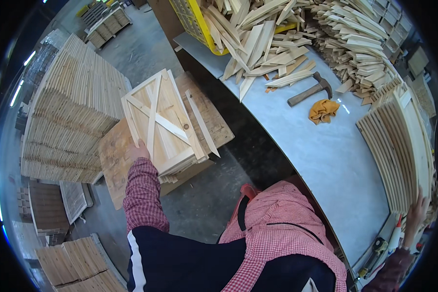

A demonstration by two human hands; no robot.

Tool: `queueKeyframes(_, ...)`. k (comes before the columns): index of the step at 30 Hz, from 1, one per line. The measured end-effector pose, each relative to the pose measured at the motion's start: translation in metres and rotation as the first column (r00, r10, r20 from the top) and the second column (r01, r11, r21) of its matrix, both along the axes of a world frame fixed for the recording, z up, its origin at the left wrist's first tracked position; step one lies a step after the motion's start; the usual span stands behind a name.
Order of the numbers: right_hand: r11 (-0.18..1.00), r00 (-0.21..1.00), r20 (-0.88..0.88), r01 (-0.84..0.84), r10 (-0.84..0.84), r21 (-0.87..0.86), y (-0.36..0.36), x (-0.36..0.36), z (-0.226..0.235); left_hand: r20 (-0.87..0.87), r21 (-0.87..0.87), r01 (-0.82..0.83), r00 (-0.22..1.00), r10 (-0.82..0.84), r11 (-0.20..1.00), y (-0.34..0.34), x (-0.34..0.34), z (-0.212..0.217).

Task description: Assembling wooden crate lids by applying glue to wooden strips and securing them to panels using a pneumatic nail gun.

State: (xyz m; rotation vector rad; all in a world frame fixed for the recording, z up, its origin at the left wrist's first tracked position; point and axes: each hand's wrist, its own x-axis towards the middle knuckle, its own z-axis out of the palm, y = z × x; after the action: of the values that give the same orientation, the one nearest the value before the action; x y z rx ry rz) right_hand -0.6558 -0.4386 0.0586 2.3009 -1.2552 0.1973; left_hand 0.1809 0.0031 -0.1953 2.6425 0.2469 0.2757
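My left hand [139, 150] is at the near left corner of a pale wooden panel [170, 146] with crossed slats, its fingers closed on the edge. This panel lies on top of a short stack, on a plywood board [113, 168]. Alongside it rests a loose wooden slat [202, 123]. On the far right, my right hand [415, 214] reaches to the near end of a row of wooden panels [392, 151] standing on the metal-grey table [316, 160]. Its fingers look stretched out against the panel end, partly hard to make out near the dark rim.
Further up the table lie a hammer [312, 91], an orange cloth [323, 111] and a large heap of wooden slats [263, 44] beside a yellow crate [195, 23]. A power tool [373, 255] sits near my right forearm. Tall stacked panels [68, 112] stand at left.
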Motion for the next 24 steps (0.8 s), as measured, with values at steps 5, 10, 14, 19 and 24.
queueKeyframes(5, 0.989, 0.991, 0.027, 0.133, -0.134, 0.061, 0.133, 0.040, -0.014, 0.132, 0.314, 0.210, 0.956, -0.262, 0.926, -0.025, -0.001, 0.024)
queueKeyframes(10, 0.970, 0.987, 0.114, -0.139, 0.117, 0.200, 0.231, 0.090, -0.035, 0.045, 0.420, 0.831, 0.382, -0.923, 0.365, -0.144, -0.036, 0.051)
queueKeyframes(14, 0.960, 0.989, 0.092, -0.131, 0.111, 0.248, 0.260, 0.109, -0.033, -0.653, 0.595, 0.798, 0.413, -0.635, -0.093, -0.182, -0.068, 0.060)
queueKeyframes(19, 0.935, 0.980, 0.179, -0.142, 0.086, 0.326, 0.231, 0.131, -0.066, -0.704, 0.623, 0.746, 0.404, -0.584, -0.236, -0.175, -0.041, 0.040)
queueKeyframes(24, 0.949, 0.971, 0.227, -0.142, 0.078, 0.281, 0.208, 0.120, -0.089, -0.540, 0.663, 0.737, 0.348, -0.767, -0.133, -0.182, -0.036, 0.046)
